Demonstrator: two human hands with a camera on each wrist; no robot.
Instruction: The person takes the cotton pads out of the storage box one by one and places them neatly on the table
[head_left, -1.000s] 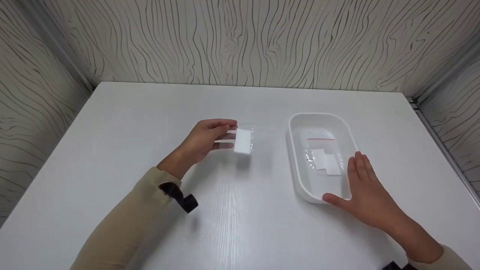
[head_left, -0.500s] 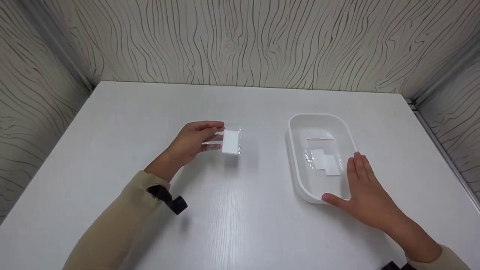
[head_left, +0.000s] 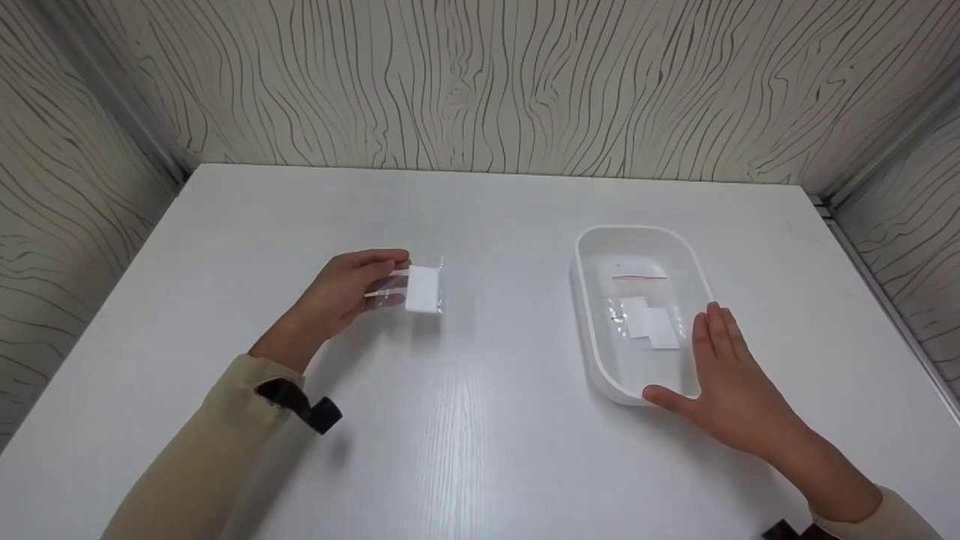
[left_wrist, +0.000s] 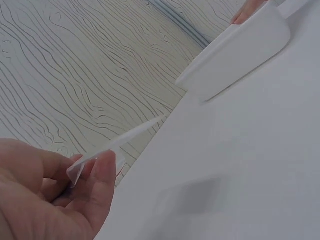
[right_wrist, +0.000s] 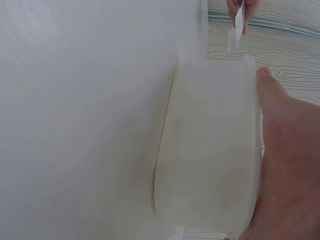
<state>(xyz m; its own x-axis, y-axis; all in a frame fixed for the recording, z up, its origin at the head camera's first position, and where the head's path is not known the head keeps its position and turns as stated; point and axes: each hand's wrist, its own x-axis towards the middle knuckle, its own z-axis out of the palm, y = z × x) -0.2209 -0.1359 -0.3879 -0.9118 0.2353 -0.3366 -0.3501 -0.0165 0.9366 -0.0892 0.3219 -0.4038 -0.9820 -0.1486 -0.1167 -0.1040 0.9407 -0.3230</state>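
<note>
My left hand (head_left: 337, 292) pinches a small clear plastic bag (head_left: 422, 289) with a white piece inside, holding it above the table left of the middle. In the left wrist view the bag (left_wrist: 122, 140) appears nearly edge-on between thumb and fingers. On the right stands a white oval-cornered plastic tub (head_left: 587, 330). Inside it lies a clear zip bag (head_left: 639, 289) with a red strip and white rectangular pieces. My right hand (head_left: 739, 394) rests against the tub's near right corner, its fingers straight along the rim and the thumb spread over the near edge.
The white table (head_left: 465, 450) ends at a wood-grain patterned wall (head_left: 480, 90) behind, with similar panels at both sides. A black wrist camera mount (head_left: 300, 405) sticks out from my left sleeve.
My left hand has moved left and slightly nearer with the plastic bag, away from the tub. The right hand and the tub have stayed in place.
</note>
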